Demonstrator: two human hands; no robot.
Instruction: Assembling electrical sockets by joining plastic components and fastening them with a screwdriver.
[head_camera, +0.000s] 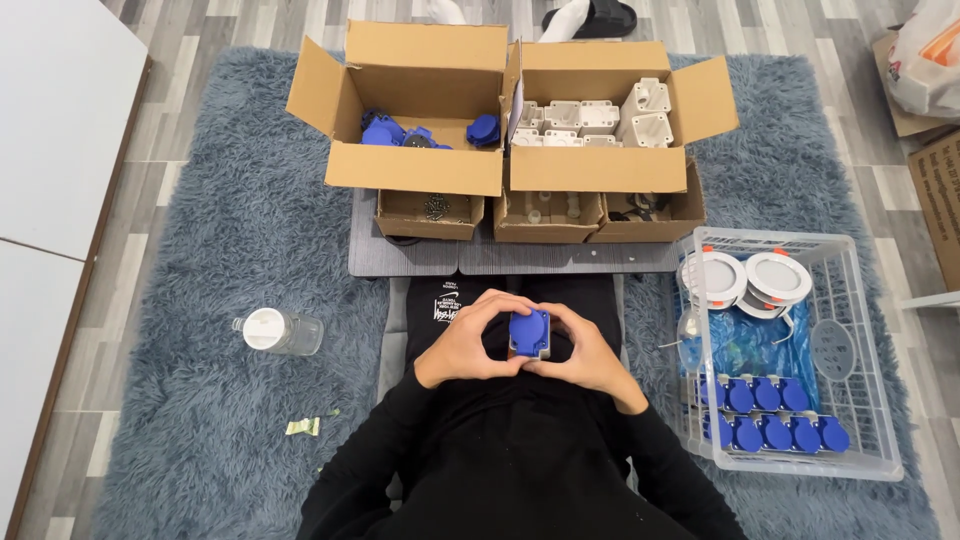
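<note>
Both my hands hold one small socket unit (530, 333) with a blue round lid and a pale grey base, over my lap. My left hand (467, 342) wraps its left side, fingers curled over the top. My right hand (588, 352) grips its right side. My sleeves are black.
A cardboard box of blue lids (415, 166) and a box of grey housings (600, 168) stand ahead, with three small open boxes (540, 222) before them on a grey board. A clear wire-sided crate (860, 400) at right holds finished blue units and white round fittings. A plastic bottle (280, 331) lies at left on the shaggy rug.
</note>
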